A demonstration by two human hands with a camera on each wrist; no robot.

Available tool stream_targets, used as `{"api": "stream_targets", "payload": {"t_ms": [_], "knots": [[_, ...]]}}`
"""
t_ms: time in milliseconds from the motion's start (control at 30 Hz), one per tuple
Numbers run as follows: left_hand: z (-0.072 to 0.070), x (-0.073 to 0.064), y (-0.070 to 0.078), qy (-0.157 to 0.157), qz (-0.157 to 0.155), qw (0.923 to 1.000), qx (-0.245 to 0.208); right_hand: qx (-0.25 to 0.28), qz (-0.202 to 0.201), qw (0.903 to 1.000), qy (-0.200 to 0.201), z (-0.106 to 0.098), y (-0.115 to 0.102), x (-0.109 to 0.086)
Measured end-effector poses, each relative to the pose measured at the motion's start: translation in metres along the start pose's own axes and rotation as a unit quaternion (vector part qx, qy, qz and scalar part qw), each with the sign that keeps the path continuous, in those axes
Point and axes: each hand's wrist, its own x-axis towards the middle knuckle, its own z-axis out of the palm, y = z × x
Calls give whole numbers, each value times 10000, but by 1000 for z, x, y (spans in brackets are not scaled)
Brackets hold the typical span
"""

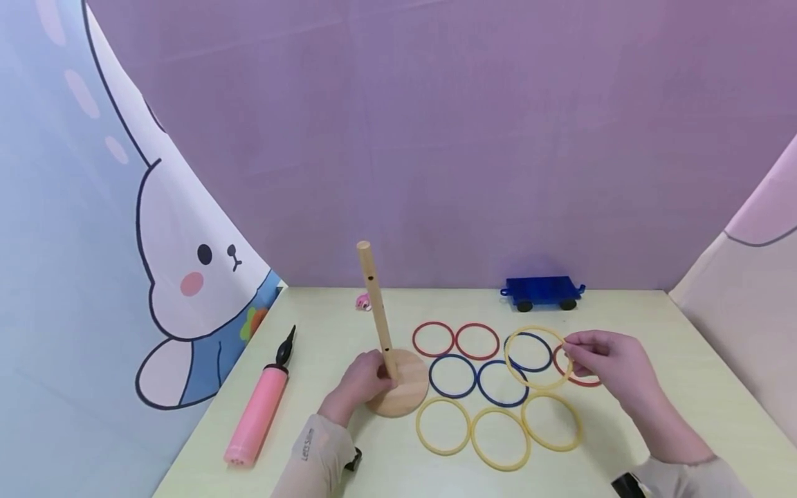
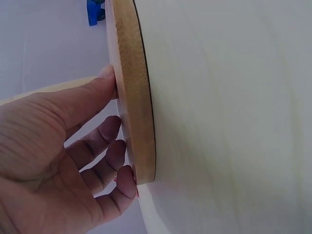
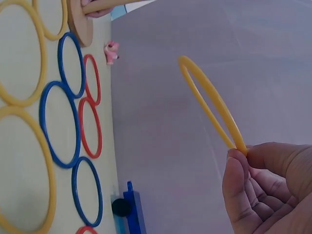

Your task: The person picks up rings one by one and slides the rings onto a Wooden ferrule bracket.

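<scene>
A wooden post (image 1: 377, 311) is standing upright, the left hand (image 1: 360, 384) curling round its foot; the right hand (image 1: 607, 363) is pinching a tilted yellow ring (image 3: 223, 108) between fingertips.

Passage was open above the flat rings (image 1: 443, 454), between post (image 1: 376, 304) and raised ring (image 1: 533, 328).
The post stood in the way leftward; a cart (image 1: 543, 290) sat behind.

Along your table's (image 1: 691, 366) left edge lies a pink pump (image 1: 257, 416), its black nozzle (image 1: 284, 351) pointing toward the far edge. By that far edge you have a blue wagon (image 1: 542, 292) toward the right corner and a small pink object (image 1: 363, 302), perhaps a figurine, nearer the left. Purple cloth (image 1: 436, 138) hangs behind; beyond the left edge, you see a printed rabbit (image 1: 171, 277).
</scene>
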Motion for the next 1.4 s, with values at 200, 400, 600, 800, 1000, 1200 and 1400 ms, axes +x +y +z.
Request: {"api": "stream_targets", "payload": {"t_ms": [200,400,600,800,1000,1200,1400], "knots": [[0,-1,1,-24,65,10000,40,238,-22,9997,-25,7,-7,3],[-1,-1,1,13,101,9999,59,509,39,9987,-43,13,-15,5],[0,1,1,-43,-33,10000,20,535,107,9984,-142,17,-24,7],[0,1,1,-65,-102,9999,-39,558,29,9982,-203,21,-31,10],[-1,1,1,-97,-54,9999,-27,441,18,9987,-270,24,-38,11],[-1,1,0,-112,-27,9999,-53,614,-43,9976,-311,31,-46,13],[-1,2,-2,-121,-23,9998,-125,743,-76,9967,-325,38,-52,13]]}}
